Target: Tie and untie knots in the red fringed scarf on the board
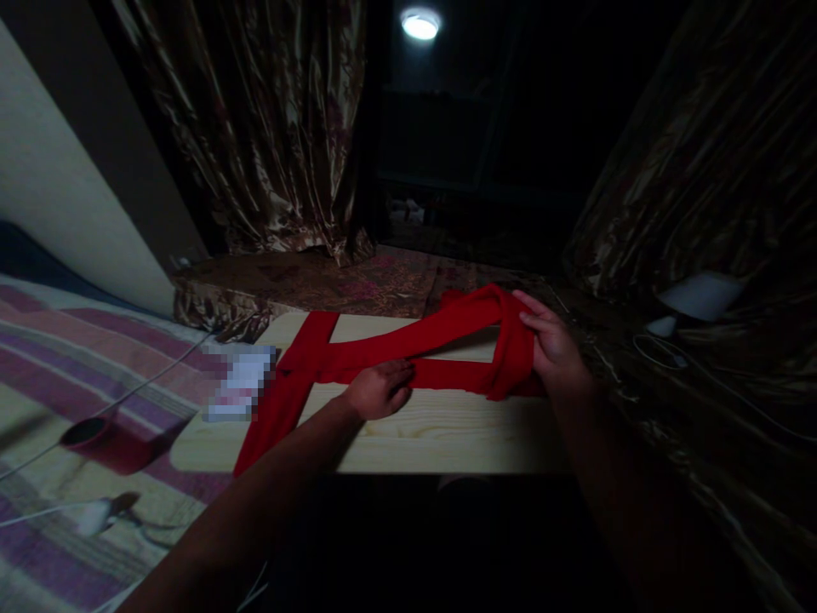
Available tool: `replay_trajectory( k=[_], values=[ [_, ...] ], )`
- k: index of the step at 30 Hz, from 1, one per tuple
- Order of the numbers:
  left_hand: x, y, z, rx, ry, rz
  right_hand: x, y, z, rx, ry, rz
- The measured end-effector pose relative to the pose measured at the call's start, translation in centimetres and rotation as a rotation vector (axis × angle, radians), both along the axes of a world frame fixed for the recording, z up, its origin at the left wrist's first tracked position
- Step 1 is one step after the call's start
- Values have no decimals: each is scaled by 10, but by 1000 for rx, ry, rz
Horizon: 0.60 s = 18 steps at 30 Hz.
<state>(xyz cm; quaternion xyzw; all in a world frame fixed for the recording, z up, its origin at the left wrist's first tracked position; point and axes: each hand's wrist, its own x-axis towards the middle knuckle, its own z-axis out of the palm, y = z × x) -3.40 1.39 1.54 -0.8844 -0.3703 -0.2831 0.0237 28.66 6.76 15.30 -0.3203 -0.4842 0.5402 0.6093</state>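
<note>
A long band of red cloth [408,339] lies across the pale wooden board [414,434], with a crossing piece at its left end. On the right, the band folds into a raised loop. My right hand [554,345] is closed on this loop, thumb on the near side and the other fingers partly behind the cloth. At the middle of the board, my left hand [380,390] rests on the lower strip's near edge. Its fingers lie over the cloth and its thumb is apart, lower down. What is under its fingertips is hidden.
A blurred white packet [239,385] lies at the board's left end. A dark red cup-like container [108,444] and white cables are on the striped bedspread [44,375]. On the right stands a small lamp [699,296]. Curtains [274,128] hang behind.
</note>
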Motion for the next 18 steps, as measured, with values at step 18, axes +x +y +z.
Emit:
replay_trajectory(
  k=[18],
  values=[
    [12,-20,14,-485,294,514,102,26,-3,-116,205,-469]
  ],
)
